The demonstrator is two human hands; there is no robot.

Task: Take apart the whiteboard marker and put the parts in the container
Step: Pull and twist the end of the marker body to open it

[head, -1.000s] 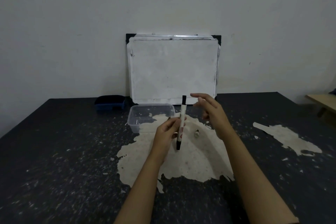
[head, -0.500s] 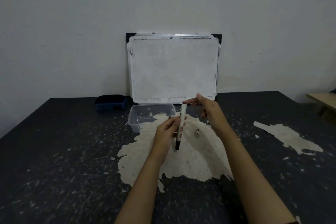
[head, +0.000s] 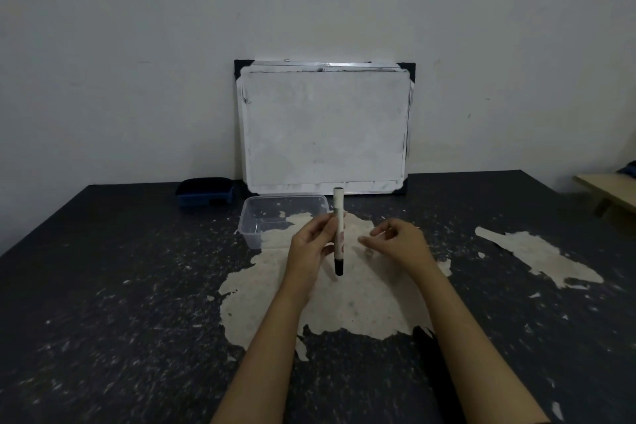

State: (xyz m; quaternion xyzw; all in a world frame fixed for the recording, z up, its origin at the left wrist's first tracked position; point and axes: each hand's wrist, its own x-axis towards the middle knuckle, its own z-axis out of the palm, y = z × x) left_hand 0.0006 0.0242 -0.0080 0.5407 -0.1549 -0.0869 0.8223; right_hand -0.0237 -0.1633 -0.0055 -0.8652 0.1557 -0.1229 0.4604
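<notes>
We hold the whiteboard marker (head: 338, 231) upright in our left hand (head: 309, 248), fingers clenched round its barrel, black end down, above the table (head: 137, 286). Our right hand (head: 395, 243) hangs just beside it, loosely curled; whether it pinches a small part we cannot tell. The clear container (head: 251, 234), just beyond the left hand, seems the nearer drop.

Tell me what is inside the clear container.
The container looks empty: only the peeling table shows through its clear walls. The marker, held upright by the left hand, covers its right corner, so that bit cannot be checked.
</notes>
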